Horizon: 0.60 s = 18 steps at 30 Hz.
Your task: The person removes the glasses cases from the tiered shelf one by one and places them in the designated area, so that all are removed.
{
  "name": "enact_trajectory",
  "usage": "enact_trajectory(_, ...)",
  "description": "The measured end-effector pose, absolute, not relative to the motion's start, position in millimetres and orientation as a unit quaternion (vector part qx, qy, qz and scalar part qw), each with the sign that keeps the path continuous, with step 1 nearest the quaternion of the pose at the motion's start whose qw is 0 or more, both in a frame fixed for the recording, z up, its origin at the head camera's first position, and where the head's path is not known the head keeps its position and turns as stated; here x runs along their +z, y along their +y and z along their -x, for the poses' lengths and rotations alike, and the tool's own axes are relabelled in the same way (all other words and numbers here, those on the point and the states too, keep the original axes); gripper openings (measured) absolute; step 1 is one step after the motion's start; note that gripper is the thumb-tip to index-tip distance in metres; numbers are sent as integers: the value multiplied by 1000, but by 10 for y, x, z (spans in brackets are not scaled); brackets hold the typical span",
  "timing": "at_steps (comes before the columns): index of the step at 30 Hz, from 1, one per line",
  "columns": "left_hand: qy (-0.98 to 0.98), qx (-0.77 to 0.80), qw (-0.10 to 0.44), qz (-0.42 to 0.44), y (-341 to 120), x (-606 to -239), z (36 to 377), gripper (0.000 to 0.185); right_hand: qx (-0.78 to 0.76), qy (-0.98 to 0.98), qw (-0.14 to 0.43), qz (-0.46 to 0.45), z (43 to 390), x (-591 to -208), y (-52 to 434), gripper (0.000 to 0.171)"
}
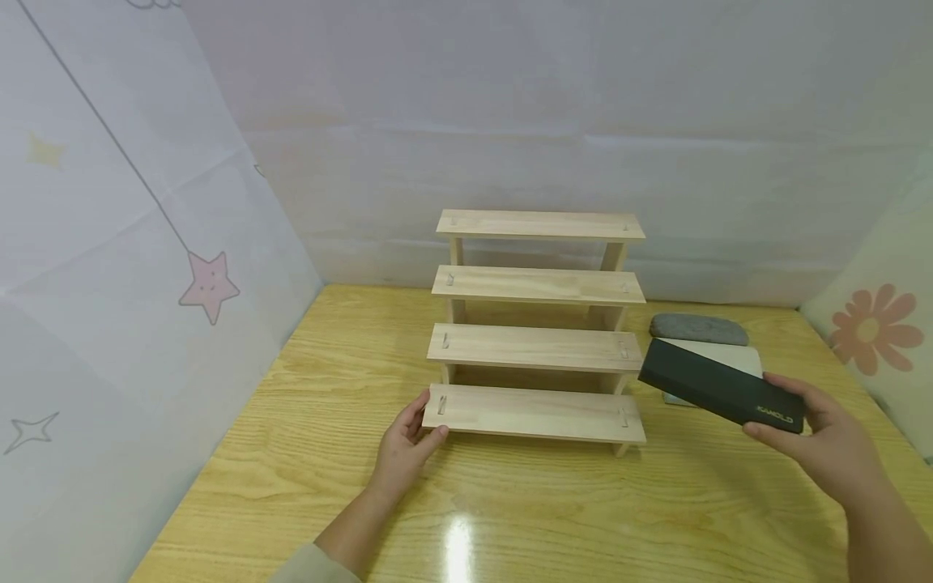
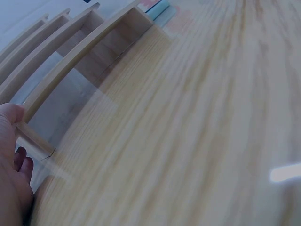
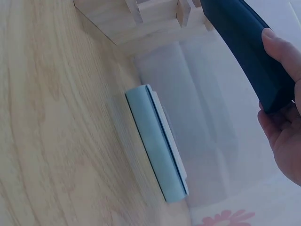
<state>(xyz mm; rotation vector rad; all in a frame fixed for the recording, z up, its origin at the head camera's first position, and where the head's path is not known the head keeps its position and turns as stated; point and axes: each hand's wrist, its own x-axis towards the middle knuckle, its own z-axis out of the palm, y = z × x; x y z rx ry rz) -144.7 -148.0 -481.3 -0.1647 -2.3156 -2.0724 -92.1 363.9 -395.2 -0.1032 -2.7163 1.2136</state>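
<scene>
A black box (image 1: 722, 391) is grasped at its near end by the right hand (image 1: 824, 441) and held tilted above the bench (image 1: 306, 453), just right of the wooden step shelf (image 1: 538, 324). The left end of the shelf's lowest step is touched by the left hand (image 1: 405, 444), its fingers loosely extended. A pale box (image 3: 157, 143) and a grey stone (image 1: 698, 329) lie behind the black box.

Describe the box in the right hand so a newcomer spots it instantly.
Start at the stepped wooden rack on the table. Just right of its lower steps, the right hand grips a long black box in the air. Unlike the pale case and grey pouch behind, it is black with small lettering.
</scene>
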Motion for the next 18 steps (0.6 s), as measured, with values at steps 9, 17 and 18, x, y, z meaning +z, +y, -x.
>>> enact_trajectory(9,-738,-673,8,52,-1479,-4798,1442,68,390,-915,80,70,868,-4048,3782,78)
enact_trajectory(17,-742,-668,11,53,-1485,-4824,1451,68,377,-919,53,98,865,-4148,3865,81)
enact_trajectory(18,-741,-669,9,52,-1487,-4826,1452,68,375,-920,48,101,871,-4158,3874,82)
